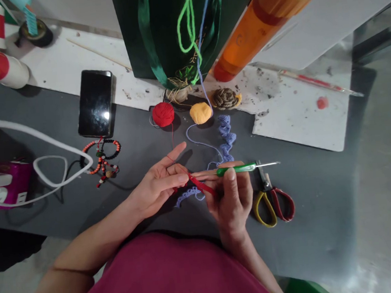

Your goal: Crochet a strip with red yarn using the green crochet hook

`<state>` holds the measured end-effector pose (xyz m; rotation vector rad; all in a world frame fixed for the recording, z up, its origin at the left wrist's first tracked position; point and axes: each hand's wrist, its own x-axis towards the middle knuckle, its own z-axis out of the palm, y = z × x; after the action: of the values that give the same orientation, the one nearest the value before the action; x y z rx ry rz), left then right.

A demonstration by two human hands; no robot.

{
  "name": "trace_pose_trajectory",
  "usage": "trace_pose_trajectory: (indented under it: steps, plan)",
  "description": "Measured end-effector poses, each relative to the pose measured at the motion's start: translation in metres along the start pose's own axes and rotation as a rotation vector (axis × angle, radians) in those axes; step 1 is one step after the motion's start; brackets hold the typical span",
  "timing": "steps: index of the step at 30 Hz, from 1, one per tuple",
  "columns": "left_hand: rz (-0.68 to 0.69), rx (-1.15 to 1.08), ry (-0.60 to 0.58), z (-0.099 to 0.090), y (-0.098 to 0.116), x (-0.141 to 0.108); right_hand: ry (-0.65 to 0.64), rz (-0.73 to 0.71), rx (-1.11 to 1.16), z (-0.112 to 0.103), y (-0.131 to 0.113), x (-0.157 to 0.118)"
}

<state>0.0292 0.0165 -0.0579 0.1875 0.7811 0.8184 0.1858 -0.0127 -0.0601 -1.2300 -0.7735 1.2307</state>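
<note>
A narrow strip of red crochet (202,185) stretches between my two hands. My left hand (162,183) pinches one end of it between thumb and fingers, its index finger raised with red yarn across it. The strip's other end is at my right hand (232,195), which grips a crochet hook with a green handle (236,169), the metal tip pointing right, away from the red strip. Red yarn runs up to a red ball (163,114). Beyond my right hand lies a curly blue crochet piece (227,137); another blue piece (188,193) shows beneath my hands.
Scissors (274,203) lie right of my right hand. A yellow ball (200,113), a phone (95,103) and a beaded bracelet (102,159) sit farther back. A dark green bag (171,25) and an orange bottle (251,27) stand behind. A white cable (37,133) arcs at left.
</note>
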Motion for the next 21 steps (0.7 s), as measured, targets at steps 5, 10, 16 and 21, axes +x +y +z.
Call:
trace_pose_trajectory:
  steps: [5,10,16,21]
  plan:
    - [0.069,0.096,0.017,0.006,-0.002,-0.003,-0.031,-0.019,0.051,0.004,0.008,-0.001]
    - [0.175,0.179,0.027,0.004,-0.007,-0.002,-0.088,-0.175,-0.044,0.003,0.014,-0.004]
    - [0.142,0.083,0.057,0.005,-0.007,-0.001,-0.144,-0.606,-0.431,-0.002,0.014,-0.002]
    - [0.031,-0.017,0.017,0.004,-0.008,0.001,-0.094,-0.405,-0.222,0.001,0.015,-0.003]
